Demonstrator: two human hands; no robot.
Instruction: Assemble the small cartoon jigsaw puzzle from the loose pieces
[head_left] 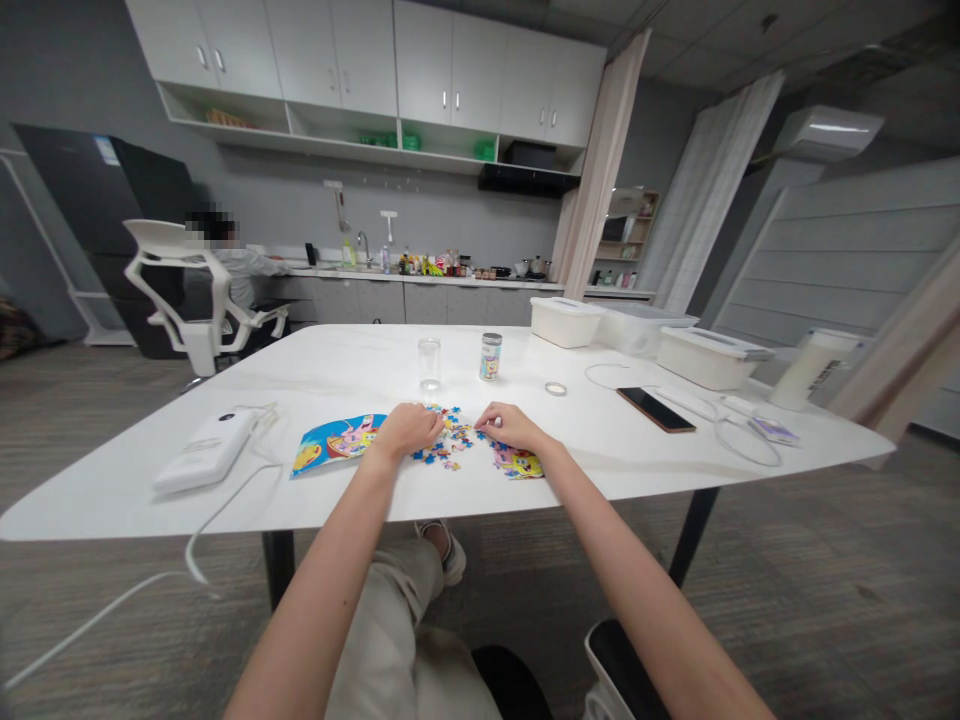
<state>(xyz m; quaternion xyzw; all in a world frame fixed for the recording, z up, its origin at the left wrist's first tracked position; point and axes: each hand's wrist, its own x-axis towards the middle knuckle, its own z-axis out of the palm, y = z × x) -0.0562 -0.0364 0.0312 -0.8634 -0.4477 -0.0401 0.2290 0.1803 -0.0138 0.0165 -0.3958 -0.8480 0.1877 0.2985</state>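
Observation:
A loose pile of small jigsaw puzzle pieces (453, 430), many of them blue, lies between my two hands. My left hand (409, 428) is at the left side of the pile with its fingers curled in; what they hold, if anything, is hidden. With thumb and fingers pinched together, my right hand (511, 425) is at the pile's right side, on a puzzle piece. A blue cartoon picture sheet (337, 445) extends out left of my left hand. Below my right hand lies a partly assembled-looking colourful cartoon section (519, 462), partly covered by my wrist.
Beyond the pile stand a clear jar (430, 365) and a cartoon-printed can (490, 358), with a ring lid (556, 388) nearby. A phone (655, 410), cables and storage boxes (566, 323) are on the right. A white device (208, 450) lies left. Another person sits far behind.

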